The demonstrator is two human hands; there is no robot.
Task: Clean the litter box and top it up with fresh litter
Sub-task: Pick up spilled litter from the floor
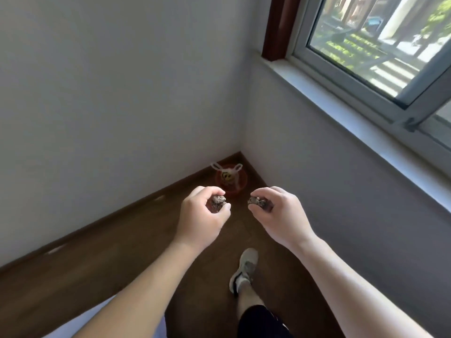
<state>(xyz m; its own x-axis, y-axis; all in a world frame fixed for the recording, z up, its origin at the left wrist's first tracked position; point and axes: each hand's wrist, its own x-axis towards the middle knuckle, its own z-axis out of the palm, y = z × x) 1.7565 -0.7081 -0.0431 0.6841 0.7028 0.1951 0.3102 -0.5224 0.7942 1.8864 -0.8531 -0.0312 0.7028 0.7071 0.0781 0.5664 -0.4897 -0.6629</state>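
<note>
A small red bin stands on the floor in the room's corner, just past the hands at 12 o'clock. A pale plastic liner sits in it with two loops poking up; something yellow and black lies inside, too blurred to identify.

The left hand curls its fingers and thumb round a grey-brown litter clump. The right hand pinches a second clump the same way. Both are held in the air above the floor, near each other but apart, short of the bin.

The floor is dark brown wood with a matching baseboard under plain white walls. A window with a grey frame and a white sill fills the 1 to 3 o'clock area, showing sunlit greenery outside.

At 6 o'clock one grey shoe is planted on the floor, with dark shorts cut off by the bottom edge. Pale fabric at 7 o'clock is also cut off and unclear.
</note>
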